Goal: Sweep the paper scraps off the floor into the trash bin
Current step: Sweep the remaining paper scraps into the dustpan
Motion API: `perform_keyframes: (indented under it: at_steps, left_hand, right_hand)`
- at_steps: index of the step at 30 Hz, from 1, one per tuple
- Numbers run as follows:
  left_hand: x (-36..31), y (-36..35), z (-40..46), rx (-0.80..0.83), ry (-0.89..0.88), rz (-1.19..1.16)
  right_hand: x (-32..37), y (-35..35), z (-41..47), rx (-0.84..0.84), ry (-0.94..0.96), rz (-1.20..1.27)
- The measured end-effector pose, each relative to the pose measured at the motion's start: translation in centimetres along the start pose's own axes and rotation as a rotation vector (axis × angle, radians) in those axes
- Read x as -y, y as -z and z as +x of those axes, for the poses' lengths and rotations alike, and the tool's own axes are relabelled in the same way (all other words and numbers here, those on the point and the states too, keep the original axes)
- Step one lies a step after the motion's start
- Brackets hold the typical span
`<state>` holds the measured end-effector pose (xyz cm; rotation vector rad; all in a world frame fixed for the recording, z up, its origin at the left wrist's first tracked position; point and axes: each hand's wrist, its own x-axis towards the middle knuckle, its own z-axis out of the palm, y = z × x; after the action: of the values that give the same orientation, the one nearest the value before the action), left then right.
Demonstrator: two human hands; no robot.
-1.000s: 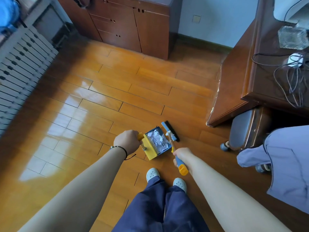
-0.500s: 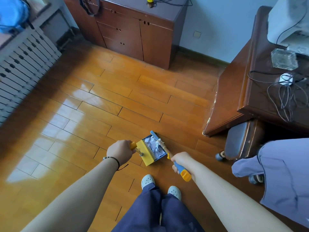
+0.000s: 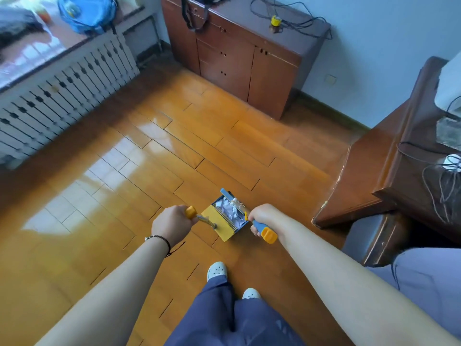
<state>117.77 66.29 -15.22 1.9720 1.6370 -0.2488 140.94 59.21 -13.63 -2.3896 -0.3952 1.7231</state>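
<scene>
**Dustpan and broom held over the wooden floor**

Head view: the left hand [image 3: 172,222] has its fingers curled round the yellow-capped metal handle [image 3: 199,217] of a small dustpan with a yellow comb-toothed back and dark blue tray [image 3: 220,226]. The crumpled white paper scraps [image 3: 228,211] lie inside the tray, just in front of the comb teeth. The right hand [image 3: 262,217] grips the blue-and-yellow plastic handle of a small broom [image 3: 264,231]; its fingers are wrapped round the grip, with the yellow end cap sticking out below the hand. The broom's blue head [image 3: 226,193] lies across the far edge of the tray, touching or nearly touching the scraps; the blur makes that hard to settle. Both tools sit between the two hands, over the glossy orange-brown plank floor [image 3: 149,171]. A dark beaded bracelet [image 3: 159,239] circles the left wrist. Below stand two white clogs [image 3: 217,270] and blue trouser legs [image 3: 232,320]. A white slatted radiator cover [image 3: 57,96] runs along the left, a brown wooden cabinet [image 3: 239,56] stands ahead, and a dark wooden desk [image 3: 389,171] with tangled cables is on the right.
</scene>
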Motion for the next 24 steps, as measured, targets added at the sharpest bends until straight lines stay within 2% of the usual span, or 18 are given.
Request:
perform_keyframes:
  at_steps: [4,11,17,24]
  left_hand:
    - [1.7,0.1,-3.5,-0.084,0.103,-0.085]
    - [2.1,0.2,-9.8,-0.203,0.224,-0.216]
    - [3.4,-1.1,-17.0,-0.322,0.351,-0.323]
    - [5.4,-2.3,-23.1,-0.405,0.442,-0.404]
  right_hand:
    - [0.5,-0.1,-2.5,0.025,0.059,-0.115]
    - [0.3,-1.0,-6.1,0.051,0.174,-0.15]
    - [-1.4,-3.2,-9.5,0.083,0.301,-0.257]
    - [-3.9,-6.2,-13.0,0.133,0.358,-0.294]
